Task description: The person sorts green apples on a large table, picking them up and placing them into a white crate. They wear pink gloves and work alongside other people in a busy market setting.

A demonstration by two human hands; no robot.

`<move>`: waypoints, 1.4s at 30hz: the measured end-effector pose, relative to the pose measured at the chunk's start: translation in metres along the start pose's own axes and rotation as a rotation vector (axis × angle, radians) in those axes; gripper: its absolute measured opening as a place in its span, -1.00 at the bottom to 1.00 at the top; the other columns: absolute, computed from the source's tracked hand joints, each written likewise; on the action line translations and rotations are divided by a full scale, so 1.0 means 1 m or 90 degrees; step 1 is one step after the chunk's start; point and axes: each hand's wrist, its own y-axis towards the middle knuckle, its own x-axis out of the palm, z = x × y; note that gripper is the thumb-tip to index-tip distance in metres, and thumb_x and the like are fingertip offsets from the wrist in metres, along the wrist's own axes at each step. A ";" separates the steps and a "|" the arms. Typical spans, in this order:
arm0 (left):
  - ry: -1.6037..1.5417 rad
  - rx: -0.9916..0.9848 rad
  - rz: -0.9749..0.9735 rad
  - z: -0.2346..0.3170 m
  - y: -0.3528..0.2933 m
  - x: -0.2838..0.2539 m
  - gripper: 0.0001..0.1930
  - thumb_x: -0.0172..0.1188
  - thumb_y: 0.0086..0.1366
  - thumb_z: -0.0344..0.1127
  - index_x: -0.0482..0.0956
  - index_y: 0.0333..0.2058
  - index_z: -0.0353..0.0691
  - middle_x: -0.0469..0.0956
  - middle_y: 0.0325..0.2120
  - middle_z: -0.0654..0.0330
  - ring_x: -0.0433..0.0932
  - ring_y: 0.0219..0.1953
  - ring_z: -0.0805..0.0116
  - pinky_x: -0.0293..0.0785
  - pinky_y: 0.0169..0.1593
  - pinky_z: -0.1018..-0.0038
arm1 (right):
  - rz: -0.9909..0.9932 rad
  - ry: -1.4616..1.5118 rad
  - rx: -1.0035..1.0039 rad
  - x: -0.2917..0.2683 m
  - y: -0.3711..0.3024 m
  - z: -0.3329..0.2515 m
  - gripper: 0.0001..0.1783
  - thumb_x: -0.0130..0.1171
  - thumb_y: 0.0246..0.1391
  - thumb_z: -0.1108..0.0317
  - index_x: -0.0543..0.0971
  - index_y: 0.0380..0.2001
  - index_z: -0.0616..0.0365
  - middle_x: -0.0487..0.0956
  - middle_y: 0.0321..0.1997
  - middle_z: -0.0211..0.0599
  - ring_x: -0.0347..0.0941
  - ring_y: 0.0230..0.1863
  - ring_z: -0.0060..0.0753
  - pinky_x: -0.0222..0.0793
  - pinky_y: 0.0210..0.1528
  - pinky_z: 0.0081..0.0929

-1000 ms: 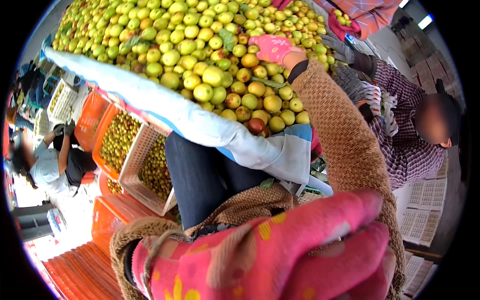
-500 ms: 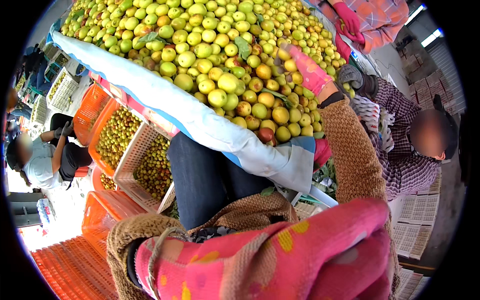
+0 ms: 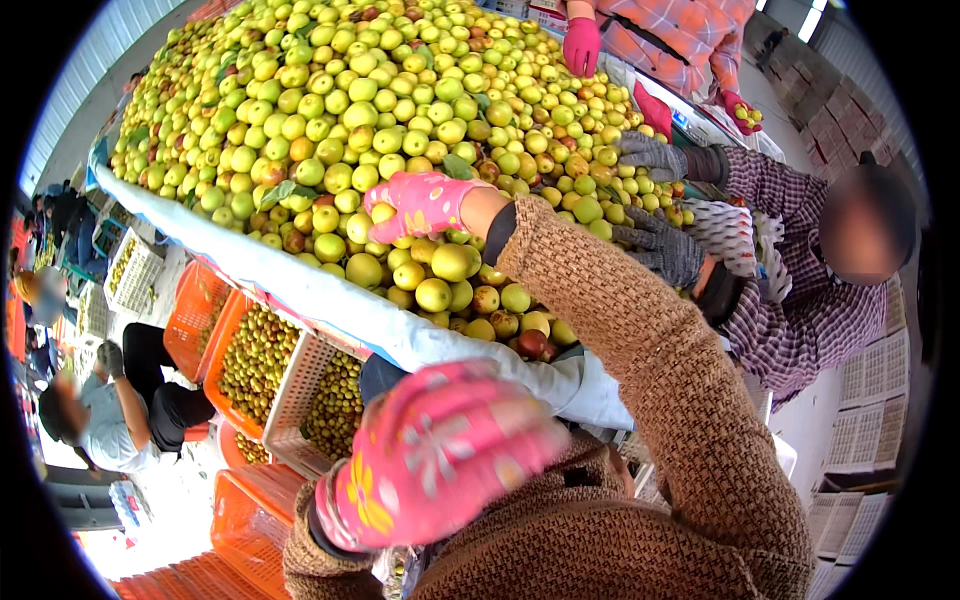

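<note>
A heap of yellow-green jujubes (image 3: 330,110), some blushed red, covers the table before me. My right hand (image 3: 425,205), in a pink patterned glove, reaches onto the heap. Its thumb and fingers close around a yellow-green jujube (image 3: 383,212). Below the table's near edge, close to my body, is my left hand (image 3: 440,450) in a matching pink flowered glove. Its back faces up and its fingers are bent and smeared by motion, so whatever lies under them is hidden.
Light-blue cloth (image 3: 300,300) pads the table's edge. Orange crates (image 3: 195,315) and a white crate (image 3: 290,400) of jujubes stand at left. To the right, a co-worker's grey-gloved hands (image 3: 660,245) touch the heap. Another person's pink glove (image 3: 582,47) is at the far side.
My right hand has moved left across the heap and closed on a jujube. My left hand has drawn back leftward from across my body. The co-worker's grey gloves have come onto the fruit.
</note>
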 end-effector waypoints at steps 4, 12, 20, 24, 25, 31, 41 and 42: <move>0.062 -0.109 0.041 -0.043 -0.011 0.025 -0.69 0.11 0.04 -0.50 0.58 -0.19 -0.14 0.54 -0.23 0.17 0.52 -0.21 0.06 0.46 -0.12 0.19 | 0.106 -0.053 -0.121 0.021 -0.023 0.025 -0.47 0.22 -0.07 -0.08 0.48 -0.08 -0.05 0.43 -0.03 -0.03 0.42 -0.03 0.05 0.36 -0.06 -0.11; 0.257 -0.130 -0.016 -0.096 -0.016 0.075 -0.75 0.18 0.11 -0.30 0.59 -0.20 -0.10 0.52 -0.19 0.17 0.44 -0.02 0.11 0.36 -0.02 0.16 | 0.319 -0.044 0.012 -0.002 -0.208 0.093 -0.50 0.25 -0.05 0.00 0.50 -0.14 0.11 0.43 -0.11 -0.14 0.43 -0.09 -0.17 0.40 -0.06 -0.34; 0.184 -0.129 -0.047 -0.112 -0.007 0.083 -0.86 0.18 0.13 -0.29 0.61 -0.32 -0.12 0.51 -0.36 0.16 0.50 -0.29 0.08 0.46 -0.27 0.25 | 0.689 0.232 0.709 0.068 -0.607 0.093 -0.62 0.18 0.07 0.16 0.48 -0.11 0.14 0.43 -0.40 -0.52 0.27 -0.54 -0.67 0.19 -0.55 -0.67; 0.200 -0.138 -0.056 -0.109 -0.009 0.086 -0.87 0.17 0.15 -0.29 0.60 -0.33 -0.13 0.51 -0.36 0.17 0.50 -0.29 0.08 0.46 -0.27 0.25 | 0.391 -0.078 1.077 0.120 -0.697 0.105 -0.60 0.26 -0.04 0.15 0.54 -0.16 0.14 0.60 -0.30 -0.17 0.53 -0.23 -0.28 0.43 -0.15 -0.39; 0.197 -0.138 -0.055 -0.109 -0.006 0.089 -0.87 0.17 0.15 -0.29 0.59 -0.33 -0.13 0.51 -0.36 0.17 0.51 -0.29 0.08 0.46 -0.27 0.25 | 0.355 -0.194 1.013 0.141 -0.740 0.134 -0.60 0.25 -0.03 0.15 0.55 -0.16 0.16 0.61 -0.25 -0.15 0.53 -0.15 -0.24 0.41 -0.05 -0.37; 0.193 -0.167 -0.059 -0.107 -0.010 0.086 -0.88 0.15 0.16 -0.29 0.59 -0.34 -0.14 0.52 -0.35 0.18 0.52 -0.29 0.10 0.46 -0.26 0.27 | 0.583 0.013 0.355 0.045 -0.496 0.102 -0.75 0.08 0.10 0.44 0.54 -0.12 0.21 0.58 -0.11 -0.17 0.51 -0.07 -0.35 0.36 0.02 -0.48; 0.168 -0.219 -0.046 -0.095 0.000 0.086 -0.85 0.16 0.17 -0.33 0.59 -0.28 -0.16 0.53 -0.30 0.11 0.54 -0.23 0.03 0.47 -0.20 0.27 | 0.212 -0.206 -0.201 0.081 -0.180 0.084 -0.53 0.11 -0.04 0.14 0.49 0.01 -0.17 0.40 0.15 -0.31 0.33 0.12 -0.20 0.21 0.17 -0.21; 0.160 -0.236 -0.065 -0.094 0.001 0.084 -0.85 0.16 0.17 -0.34 0.58 -0.27 -0.17 0.53 -0.30 0.08 0.54 -0.25 0.01 0.47 -0.21 0.25 | 0.244 -0.253 -0.222 0.083 -0.176 0.090 -0.52 0.11 -0.04 0.07 0.47 0.03 -0.23 0.42 0.10 -0.35 0.35 0.07 -0.24 0.12 0.20 -0.15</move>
